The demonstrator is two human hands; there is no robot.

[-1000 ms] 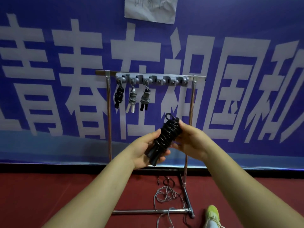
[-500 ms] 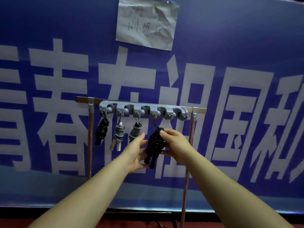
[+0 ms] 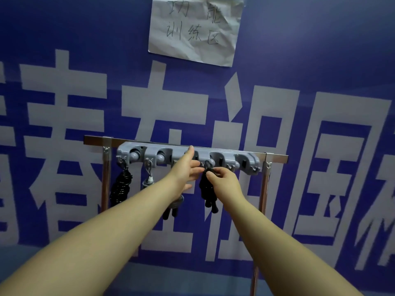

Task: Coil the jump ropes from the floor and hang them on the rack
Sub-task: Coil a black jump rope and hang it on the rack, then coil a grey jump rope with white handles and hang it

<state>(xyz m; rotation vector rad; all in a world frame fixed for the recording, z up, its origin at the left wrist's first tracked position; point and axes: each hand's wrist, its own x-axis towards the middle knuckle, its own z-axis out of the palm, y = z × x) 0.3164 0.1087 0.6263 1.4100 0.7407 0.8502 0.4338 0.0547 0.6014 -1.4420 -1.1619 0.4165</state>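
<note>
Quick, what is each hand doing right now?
Left hand: open, fingers straight, reaching up at the grey hook rail.
Right hand: pinching the top loop of the black coiled rope.

A blue banner point(image 3: 299, 60) with big pale characters fills the wall behind. A crumpled paper sheet point(image 3: 194, 28), handwritten in dark ink, is stuck high up on it.

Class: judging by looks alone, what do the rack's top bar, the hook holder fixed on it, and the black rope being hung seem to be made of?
Top bar: probably metal, with a brushed, reflective sheen.
Hook holder: likely moulded plastic, matte grey with rounded forms.
Black rope: maybe plastic or rubber cord, glossy coils; unclear.
</note>
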